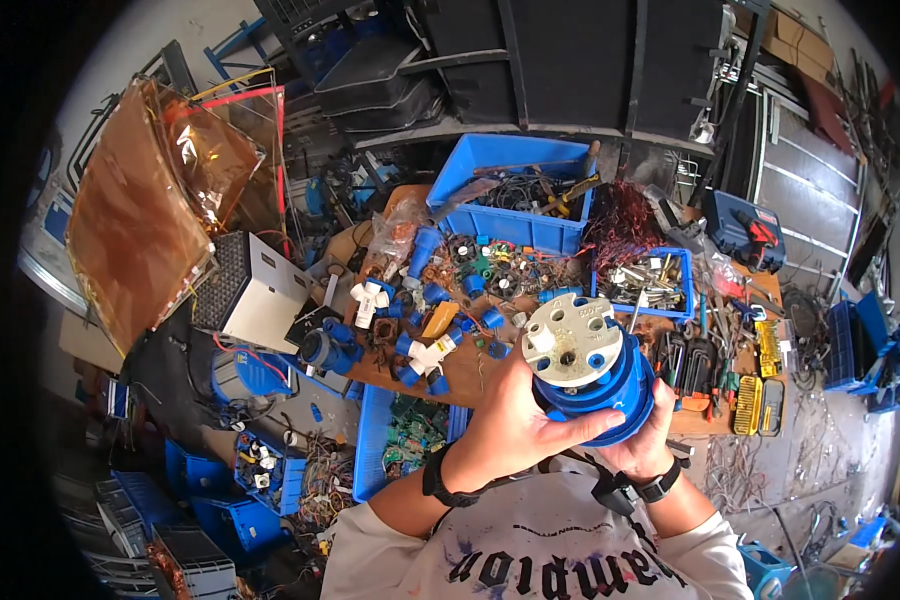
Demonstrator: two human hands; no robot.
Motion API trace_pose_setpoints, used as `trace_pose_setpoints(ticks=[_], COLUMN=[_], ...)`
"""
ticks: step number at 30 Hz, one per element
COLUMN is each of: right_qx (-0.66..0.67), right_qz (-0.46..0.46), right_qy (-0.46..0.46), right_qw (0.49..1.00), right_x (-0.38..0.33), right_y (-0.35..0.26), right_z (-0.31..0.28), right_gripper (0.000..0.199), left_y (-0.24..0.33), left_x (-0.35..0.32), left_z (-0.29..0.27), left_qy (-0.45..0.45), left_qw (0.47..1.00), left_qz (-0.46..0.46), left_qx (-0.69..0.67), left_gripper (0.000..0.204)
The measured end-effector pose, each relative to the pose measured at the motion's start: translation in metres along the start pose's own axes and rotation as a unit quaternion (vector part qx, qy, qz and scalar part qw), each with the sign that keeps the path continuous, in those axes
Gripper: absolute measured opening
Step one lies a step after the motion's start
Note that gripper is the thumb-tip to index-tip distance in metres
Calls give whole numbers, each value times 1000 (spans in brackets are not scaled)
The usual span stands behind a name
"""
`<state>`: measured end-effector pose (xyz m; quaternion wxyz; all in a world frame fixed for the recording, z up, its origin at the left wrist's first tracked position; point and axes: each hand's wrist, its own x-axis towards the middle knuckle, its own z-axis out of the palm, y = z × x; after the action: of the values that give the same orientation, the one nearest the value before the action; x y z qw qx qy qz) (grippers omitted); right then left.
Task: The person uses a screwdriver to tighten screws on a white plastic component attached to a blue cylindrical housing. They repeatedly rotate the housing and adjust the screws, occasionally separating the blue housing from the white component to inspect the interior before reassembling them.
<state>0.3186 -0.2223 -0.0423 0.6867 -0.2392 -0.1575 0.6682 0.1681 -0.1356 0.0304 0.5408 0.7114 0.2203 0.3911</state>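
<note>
Close in front of my chest I hold a large blue industrial socket with a round pale-grey face full of holes, tilted up toward me. The fingers of my left hand wrap its left side, with the thumb lying across the lower blue collar. My right hand grips its right side and underside; some of those fingers are hidden behind it. Beyond it on the wooden workbench lie a white three-way connector with blue ends, another white three-way connector and several small blue caps.
A blue bin of cables and tools stands at the back. Beside it sit red wire and a blue tray of metal pieces. Pliers, yellow bit cases and a blue toolbox are right. A blue crate holds circuit boards.
</note>
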Motion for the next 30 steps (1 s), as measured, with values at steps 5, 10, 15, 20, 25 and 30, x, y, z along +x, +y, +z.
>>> trace_pose_setpoints(ticks=[5, 10, 15, 20, 25, 30], right_qx=[30, 66, 77, 75, 54, 91], right_qz=[34, 61, 72, 82, 81, 93], right_qy=[3, 10, 12, 1, -2, -41], right_qw=[999, 996, 994, 994, 995, 991], right_x=[3, 5, 9, 11, 9, 13], right_y=[-1, -3, -3, -6, -11, -20], right_z=[6, 6, 0, -1, 6, 1], right_gripper=[98, 96, 93, 93, 91, 82], left_y=[-1, -6, -6, -13, -20, -25], left_x=[4, 6, 6, 9, 11, 16], left_z=[0, -1, 0, 4, 5, -5], left_qy=[5, 13, 16, 2, 5, 42], left_qw=[1000, 998, 998, 999, 994, 975], left_qz=[13, 41, 38, 3, -6, -110], left_qx=[16, 37, 43, -34, -113, -189], left_gripper=[86, 92, 94, 101, 100, 82])
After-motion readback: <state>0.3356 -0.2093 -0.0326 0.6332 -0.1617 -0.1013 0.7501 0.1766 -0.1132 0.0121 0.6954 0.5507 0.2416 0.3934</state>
